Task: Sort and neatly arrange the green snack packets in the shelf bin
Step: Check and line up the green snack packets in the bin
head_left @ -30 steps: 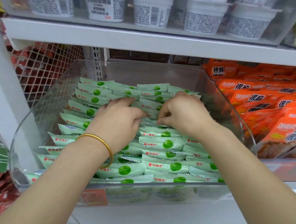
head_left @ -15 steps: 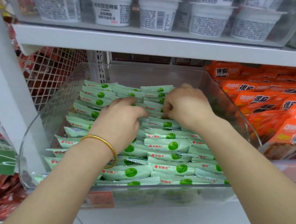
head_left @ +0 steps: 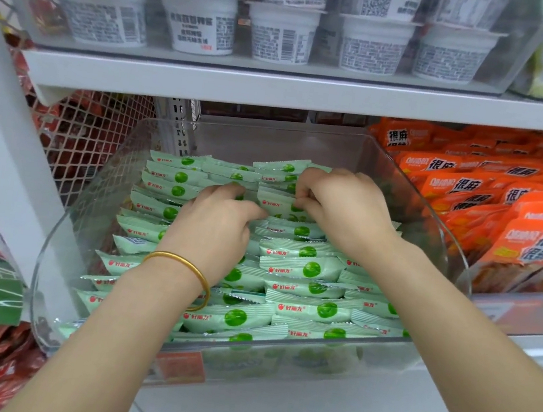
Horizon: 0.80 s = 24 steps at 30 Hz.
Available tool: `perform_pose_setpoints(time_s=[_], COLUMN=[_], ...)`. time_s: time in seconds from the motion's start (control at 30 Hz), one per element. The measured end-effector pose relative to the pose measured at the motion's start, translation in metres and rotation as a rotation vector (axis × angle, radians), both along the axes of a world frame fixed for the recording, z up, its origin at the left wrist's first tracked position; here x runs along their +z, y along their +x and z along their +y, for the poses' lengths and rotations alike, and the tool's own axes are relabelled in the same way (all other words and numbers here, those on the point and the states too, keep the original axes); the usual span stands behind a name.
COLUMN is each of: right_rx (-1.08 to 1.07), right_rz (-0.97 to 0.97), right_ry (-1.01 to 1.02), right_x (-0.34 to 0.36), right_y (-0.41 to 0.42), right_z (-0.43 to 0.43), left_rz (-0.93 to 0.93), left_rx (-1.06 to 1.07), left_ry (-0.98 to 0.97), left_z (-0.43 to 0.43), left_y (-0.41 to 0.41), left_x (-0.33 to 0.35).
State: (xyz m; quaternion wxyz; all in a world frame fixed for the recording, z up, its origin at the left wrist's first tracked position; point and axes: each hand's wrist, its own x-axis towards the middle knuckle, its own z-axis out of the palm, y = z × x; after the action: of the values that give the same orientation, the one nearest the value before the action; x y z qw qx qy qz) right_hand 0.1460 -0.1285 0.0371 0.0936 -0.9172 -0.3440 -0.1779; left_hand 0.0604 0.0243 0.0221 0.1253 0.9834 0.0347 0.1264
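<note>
Looks mostly done imo: packets (head_left: 303,268) sit in tidy rows in the bin (head_left: 432,234), nearer than both grips. Right grip (head_left: 342,208) pinches one, left grip (head_left: 215,229) clutches some just beside it; only back rows left.

both forearms reach forward, palms down, hands side by side. the left hand (head_left: 215,229) bends its fingers (head_left: 230,190) downward, tips hidden, grip unclear. the right hand (head_left: 344,206), slightly farther in, curls fingers and thumb to pinch the edge of a green packet (head_left: 277,206).
</note>
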Motion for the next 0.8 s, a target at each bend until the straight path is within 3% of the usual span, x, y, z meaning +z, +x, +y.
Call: perform_pose_setpoints(time_s=[0.27, 0.63, 0.8], right_rx=[-0.035, 0.01, 0.064], right_rz=[0.26, 0.004, -0.033], right_ry=[-0.075, -0.097, 0.042], right_x=[0.011, -0.002, -0.007], right_y=[0.008, 0.003, 0.003], right_z=[-0.003, -0.005, -0.006], left_rz=[-0.018, -0.056, -0.032], left_rx=[-0.015, -0.053, -0.057], left_ry=[-0.026, -0.066, -0.06], left_z=[0.001, 0.004, 0.005], left_y=[0.001, -0.002, -0.001], left_x=[-0.003, -0.005, -0.005])
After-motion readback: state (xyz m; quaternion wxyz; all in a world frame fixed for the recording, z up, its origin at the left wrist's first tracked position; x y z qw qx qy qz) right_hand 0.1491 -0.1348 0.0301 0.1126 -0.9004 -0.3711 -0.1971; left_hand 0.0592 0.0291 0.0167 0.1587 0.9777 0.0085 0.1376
